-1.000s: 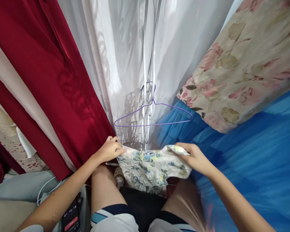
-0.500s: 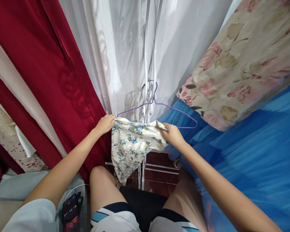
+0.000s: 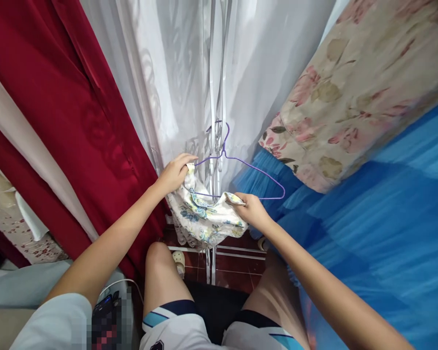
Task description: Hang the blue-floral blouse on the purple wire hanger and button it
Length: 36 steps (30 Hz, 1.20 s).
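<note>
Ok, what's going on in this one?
A person is holding a floral garment with both hands, at a purple hanger. The left hand has one side at the hanger's left end; the right hand grips the other side. The hanger's right end is uncovered.

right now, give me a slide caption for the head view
Left hand and right hand hold a white floral garment at a purple hanger whose right end is bare, white cloth behind.
</note>
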{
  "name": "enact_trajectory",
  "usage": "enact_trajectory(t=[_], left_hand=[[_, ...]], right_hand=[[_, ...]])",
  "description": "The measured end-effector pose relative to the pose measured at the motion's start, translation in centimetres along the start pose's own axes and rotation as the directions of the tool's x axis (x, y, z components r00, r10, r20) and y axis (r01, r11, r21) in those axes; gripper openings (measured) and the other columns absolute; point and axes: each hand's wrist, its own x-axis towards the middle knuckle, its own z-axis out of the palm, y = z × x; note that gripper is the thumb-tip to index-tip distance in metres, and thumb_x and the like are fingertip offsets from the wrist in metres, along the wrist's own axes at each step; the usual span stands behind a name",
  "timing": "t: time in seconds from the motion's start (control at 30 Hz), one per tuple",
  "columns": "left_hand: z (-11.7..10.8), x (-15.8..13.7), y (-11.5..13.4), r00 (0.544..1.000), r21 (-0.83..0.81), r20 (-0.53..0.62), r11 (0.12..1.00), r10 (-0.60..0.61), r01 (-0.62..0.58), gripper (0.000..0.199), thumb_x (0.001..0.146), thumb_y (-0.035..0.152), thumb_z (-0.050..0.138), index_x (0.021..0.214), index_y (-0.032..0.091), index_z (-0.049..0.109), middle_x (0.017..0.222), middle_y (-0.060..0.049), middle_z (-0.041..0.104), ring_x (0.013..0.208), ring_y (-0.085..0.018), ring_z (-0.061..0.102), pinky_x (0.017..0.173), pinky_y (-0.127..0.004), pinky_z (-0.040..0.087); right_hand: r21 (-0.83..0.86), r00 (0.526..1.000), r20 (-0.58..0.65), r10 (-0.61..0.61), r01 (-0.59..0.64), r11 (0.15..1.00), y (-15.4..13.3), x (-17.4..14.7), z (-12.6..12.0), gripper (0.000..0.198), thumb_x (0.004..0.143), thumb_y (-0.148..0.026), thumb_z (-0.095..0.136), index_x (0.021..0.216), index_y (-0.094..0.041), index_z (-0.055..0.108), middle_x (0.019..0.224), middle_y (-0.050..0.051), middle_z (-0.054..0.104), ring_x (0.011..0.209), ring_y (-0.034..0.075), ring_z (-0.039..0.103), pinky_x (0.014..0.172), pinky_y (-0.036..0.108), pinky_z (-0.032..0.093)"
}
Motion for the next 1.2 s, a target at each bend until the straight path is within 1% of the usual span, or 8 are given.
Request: enact_trajectory(t=[0.07, 0.13, 0.27, 0.47, 0.67, 0.87, 1.03, 1.2], left_hand=[[0.7, 0.4, 0.6, 1.000, -0.023, 0.004, 1.000, -0.015, 0.015, 0.044, 0.087, 0.009, 0.033, 0.116, 0.016, 0.065, 0.116, -0.006, 0.066, 0.107, -0.019, 0.060, 0.095, -0.029, 0.044], [1.3, 0.1, 0.8, 0.997, -0.031, -0.021, 0.997, -0.076, 0.075, 0.037, 0.087, 0.012, 0.034, 0.104, 0.015, 0.066, 0.094, -0.004, 0.068, 0.086, -0.017, 0.062, 0.080, -0.025, 0.045], [2.0, -0.9, 0.7, 0.994, -0.071, -0.009, 0.991, -0.110, 0.110, 0.027, 0.087, 0.014, 0.036, 0.086, 0.016, 0.063, 0.072, 0.001, 0.059, 0.068, -0.014, 0.054, 0.067, -0.023, 0.038], [2.5, -0.9, 1.2, 0.989, -0.131, 0.011, 0.980, -0.149, 0.149, 0.025, 0.088, 0.017, 0.035, 0.079, 0.017, 0.058, 0.070, 0.002, 0.054, 0.068, -0.014, 0.050, 0.066, -0.023, 0.036], [2.6, -1.4, 1.0, 0.978, -0.158, 0.047, 0.965, -0.202, 0.207, 0.025, 0.089, 0.019, 0.035, 0.078, 0.017, 0.057, 0.069, 0.002, 0.052, 0.069, -0.014, 0.049, 0.066, -0.023, 0.036], [2.8, -2.5, 0.3, 0.974, -0.210, 0.028, 0.951, -0.224, 0.225, 0.024, 0.091, 0.020, 0.037, 0.088, 0.017, 0.061, 0.080, 0.002, 0.059, 0.076, -0.014, 0.053, 0.070, -0.022, 0.038], [3.2, -3.7, 0.4, 0.968, -0.302, 0.031, 0.921, -0.248, 0.246, 0.023, 0.094, 0.024, 0.038, 0.094, 0.018, 0.060, 0.083, 0.001, 0.059, 0.078, -0.014, 0.053, 0.071, -0.022, 0.040], [3.5, -4.4, 0.3, 0.964, -0.405, 0.032, 0.878, -0.265, 0.255, 0.024, 0.096, 0.032, 0.042, 0.100, 0.019, 0.062, 0.092, -0.001, 0.063, 0.085, -0.015, 0.056, 0.074, -0.023, 0.043]], right_hand=[[0.085, 0.996, -0.083, -0.014, 0.021, 0.996, 0.3, -1.5, -1.0, 0.030, 0.086, -0.027, 0.053, 0.111, -0.018, 0.069, 0.085, 0.005, 0.071, 0.077, 0.020, 0.063, 0.067, 0.027, 0.044], [0.148, 0.982, -0.187, 0.020, 0.008, 0.989, 1.0, -2.9, -2.6, 0.060, 0.085, -0.029, 0.057, 0.144, -0.019, 0.046, 0.083, 0.003, 0.070, 0.069, 0.019, 0.061, 0.062, 0.027, 0.045], [0.085, 0.933, -0.354, 0.063, -0.035, 0.996, 3.3, -3.5, -6.3, 0.099, 0.078, -0.027, 0.063, 0.158, -0.014, 0.006, 0.070, -0.002, 0.063, 0.055, 0.017, 0.053, 0.054, 0.027, 0.042], [-0.101, 0.890, -0.455, 0.029, -0.085, 0.991, 4.0, -2.0, -8.7, 0.073, 0.074, -0.031, 0.068, 0.140, -0.014, 0.042, 0.072, 0.002, 0.066, 0.060, 0.019, 0.058, 0.062, 0.030, 0.044], [-0.073, 0.902, -0.425, 0.069, -0.110, 0.991, 4.6, -1.9, -10.0, 0.094, 0.079, -0.030, 0.064, 0.157, -0.011, 0.016, 0.075, 0.003, 0.068, 0.050, 0.016, 0.051, 0.056, 0.030, 0.043], [-0.205, 0.946, -0.311, 0.091, -0.160, 0.965, 6.1, 0.0, -11.5, 0.050, 0.078, -0.032, 0.062, 0.124, -0.014, 0.066, 0.083, 0.008, 0.072, 0.063, 0.020, 0.061, 0.063, 0.032, 0.047], [-0.168, 0.910, -0.404, 0.092, -0.173, 0.971, 6.4, 1.2, -11.9, 0.094, 0.073, -0.038, 0.073, 0.154, -0.015, 0.031, 0.090, 0.010, 0.073, 0.076, 0.027, 0.068, 0.071, 0.037, 0.053], [-0.142, 0.961, -0.271, -0.050, 0.011, 0.990, 8.6, 5.2, -12.4, 0.102, 0.067, -0.056, 0.078, 0.151, -0.014, 0.039, 0.147, 0.016, 0.050, 0.133, 0.037, 0.048, 0.108, 0.043, 0.041]])
